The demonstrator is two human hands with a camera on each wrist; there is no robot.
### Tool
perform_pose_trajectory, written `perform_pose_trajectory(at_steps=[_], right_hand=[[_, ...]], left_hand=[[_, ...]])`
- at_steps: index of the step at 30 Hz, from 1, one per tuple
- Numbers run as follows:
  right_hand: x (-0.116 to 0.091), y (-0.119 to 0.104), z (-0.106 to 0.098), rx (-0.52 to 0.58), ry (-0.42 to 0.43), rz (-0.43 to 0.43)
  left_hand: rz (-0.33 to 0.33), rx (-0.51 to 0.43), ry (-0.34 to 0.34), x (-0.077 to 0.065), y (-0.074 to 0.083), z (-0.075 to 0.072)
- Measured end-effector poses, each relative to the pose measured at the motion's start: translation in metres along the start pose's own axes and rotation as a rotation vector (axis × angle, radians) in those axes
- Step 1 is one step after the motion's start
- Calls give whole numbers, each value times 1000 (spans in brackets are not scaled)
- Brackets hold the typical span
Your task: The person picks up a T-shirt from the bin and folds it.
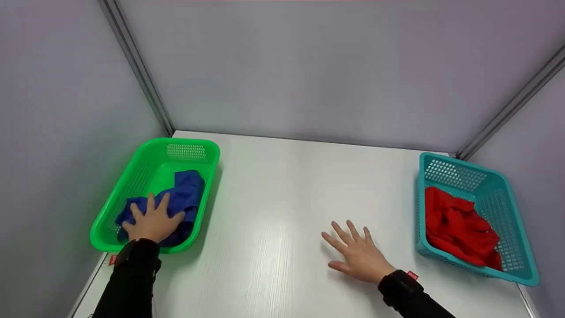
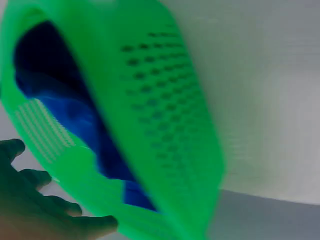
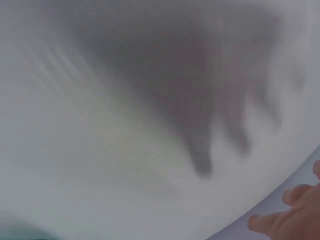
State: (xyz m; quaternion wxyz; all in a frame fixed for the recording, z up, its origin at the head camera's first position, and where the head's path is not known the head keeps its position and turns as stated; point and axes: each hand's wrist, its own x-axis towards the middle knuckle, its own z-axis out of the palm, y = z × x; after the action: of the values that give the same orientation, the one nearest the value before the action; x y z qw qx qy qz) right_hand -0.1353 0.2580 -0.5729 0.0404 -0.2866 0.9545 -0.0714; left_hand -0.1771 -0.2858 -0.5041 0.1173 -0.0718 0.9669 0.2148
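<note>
Blue cloth (image 1: 190, 187) lies in green basket (image 1: 162, 173); your left hand (image 1: 152, 222) above it, fingers wide, gripping nothing. Right hand (image 1: 362, 258) right of green basket (likewise spread, empty). Probably cloth-handling step; next move calls for pinching cloth or lifting clear.

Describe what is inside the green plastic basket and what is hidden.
The green plastic basket holds a crumpled blue cloth. In the head view, the left hand, fingers spread, hides part of it. Anything beneath the cloth is covered and cannot be seen.
</note>
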Motion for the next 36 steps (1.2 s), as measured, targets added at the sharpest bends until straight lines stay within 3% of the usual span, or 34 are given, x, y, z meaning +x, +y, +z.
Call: perform_pose_trajectory(at_steps=[4,6,14,21,29,36], right_hand=[[-15,2,16,14,-69,-38],[-21,4,22,19,-91,-46],[-32,8,34,76,-147,-29],[-30,7,32,113,-173,-17],[-28,5,23,139,-199,-11],[-26,5,25,132,-191,-12]], left_hand=[[-70,-7,-122,-6,-24,6],[-81,-2,-149,-7,-30,8],[-54,46,-73,-1,-33,19],[-49,60,-12,0,-29,25],[-61,23,-94,5,-25,25],[-43,98,-42,9,-33,34]])
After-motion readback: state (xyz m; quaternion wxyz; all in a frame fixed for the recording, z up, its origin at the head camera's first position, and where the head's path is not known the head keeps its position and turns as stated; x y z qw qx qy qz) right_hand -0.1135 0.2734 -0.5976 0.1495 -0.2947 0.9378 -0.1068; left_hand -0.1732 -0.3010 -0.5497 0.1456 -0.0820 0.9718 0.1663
